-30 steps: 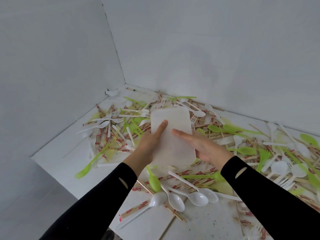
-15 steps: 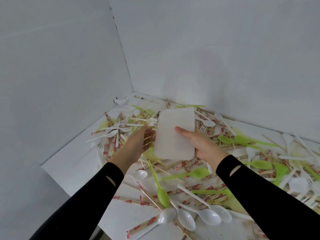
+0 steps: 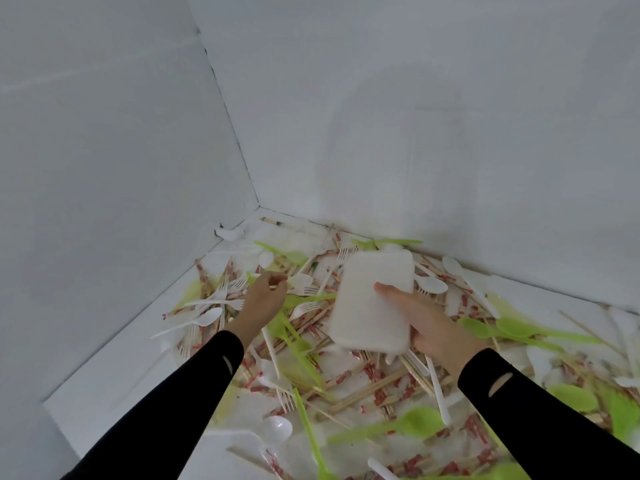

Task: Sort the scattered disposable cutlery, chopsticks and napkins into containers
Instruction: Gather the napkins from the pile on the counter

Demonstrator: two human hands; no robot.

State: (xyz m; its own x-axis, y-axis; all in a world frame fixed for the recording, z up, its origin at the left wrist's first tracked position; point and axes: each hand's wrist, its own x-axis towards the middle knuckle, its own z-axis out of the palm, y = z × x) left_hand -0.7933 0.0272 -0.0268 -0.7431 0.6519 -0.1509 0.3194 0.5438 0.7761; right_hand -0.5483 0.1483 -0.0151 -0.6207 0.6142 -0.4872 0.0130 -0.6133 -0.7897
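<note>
White table [image 3: 138, 358], rounded white napkin pack [image 3: 370, 306]

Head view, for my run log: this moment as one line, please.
right hand: holds white napkin pack | left hand: over white forks, grip unclear | cutlery: scattered

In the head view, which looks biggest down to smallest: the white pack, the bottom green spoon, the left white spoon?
1. white pack
2. green spoon, unsure: it lies nearer the camera
3. white spoon
</note>
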